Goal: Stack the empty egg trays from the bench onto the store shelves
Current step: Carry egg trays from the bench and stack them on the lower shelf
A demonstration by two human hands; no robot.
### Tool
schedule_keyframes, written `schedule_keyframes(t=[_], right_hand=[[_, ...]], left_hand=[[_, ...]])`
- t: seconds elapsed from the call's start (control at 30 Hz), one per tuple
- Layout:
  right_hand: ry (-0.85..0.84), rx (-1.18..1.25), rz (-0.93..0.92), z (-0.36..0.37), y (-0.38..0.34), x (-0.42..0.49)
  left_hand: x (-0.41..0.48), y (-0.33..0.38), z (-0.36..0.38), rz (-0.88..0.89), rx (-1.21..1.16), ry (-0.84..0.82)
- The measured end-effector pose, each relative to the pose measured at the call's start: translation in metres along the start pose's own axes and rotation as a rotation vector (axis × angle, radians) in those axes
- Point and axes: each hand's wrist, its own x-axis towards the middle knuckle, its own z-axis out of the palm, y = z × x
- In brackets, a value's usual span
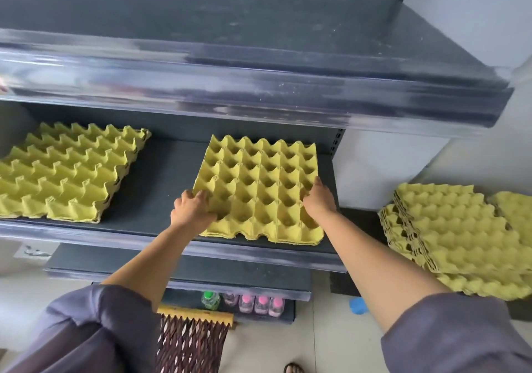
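I see my left hand (193,208) and right hand (319,203) each gripping a side edge of the egg tray (259,182) on the middle shelf (161,200), which I judge light, stiffish, and easily crushed.

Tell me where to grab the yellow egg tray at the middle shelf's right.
Take the yellow pulp egg tray by its left and right rims, near the front, reaching in from the open front of the dark middle shelf: it is wide and flat under the upper shelf.
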Motion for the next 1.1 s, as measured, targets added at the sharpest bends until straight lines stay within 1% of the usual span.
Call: schedule_keyframes(t=[0.07, 0.13, 0.23, 0.3, 0.4, 0.47, 0.57, 0.73, 0.8, 1.0, 1.1], right_hand=[[-0.015, -0.001, 0.004, 0.000, -0.001, -0.004], [0.004, -0.011, -0.003, 0.000, -0.002, -0.009], [0.089, -0.148, -0.098, -0.007, -0.003, -0.020], [0.155, -0.290, -0.217, -0.017, -0.003, -0.030], [0.225, -0.471, -0.388, -0.036, 0.003, -0.044], [0.260, -0.541, -0.442, -0.052, 0.012, -0.052], [0.304, -0.597, -0.459, -0.079, 0.034, -0.062], [0.377, -0.598, -0.408, -0.127, 0.100, -0.072], [0.407, -0.587, -0.373, -0.146, 0.136, -0.076], [0.426, -0.618, -0.340, -0.208, 0.248, -0.086], [0.385, -0.595, -0.331, -0.236, 0.303, -0.089]], left_hand=[[-0.001, -0.002, -0.001, 0.001, 0.018, -0.001], [-0.005, -0.002, -0.002, -0.004, 0.051, -0.017], [-0.014, 0.002, -0.005, 0.012, 0.161, 0.010], [-0.020, 0.009, -0.006, 0.089, 0.235, 0.099], [-0.027, 0.035, -0.008, 0.278, 0.317, 0.184], [-0.034, 0.059, -0.008, 0.382, 0.348, 0.203], [-0.043, 0.095, -0.002, 0.496, 0.376, 0.213], [-0.066, 0.171, 0.019, 0.620, 0.387, 0.200], [-0.080, 0.211, 0.034, 0.681, 0.406, 0.221], [-0.138, 0.333, 0.082, 0.909, 0.363, 0.272], [-0.164, 0.379, 0.102, 1.027, 0.393, 0.301]])
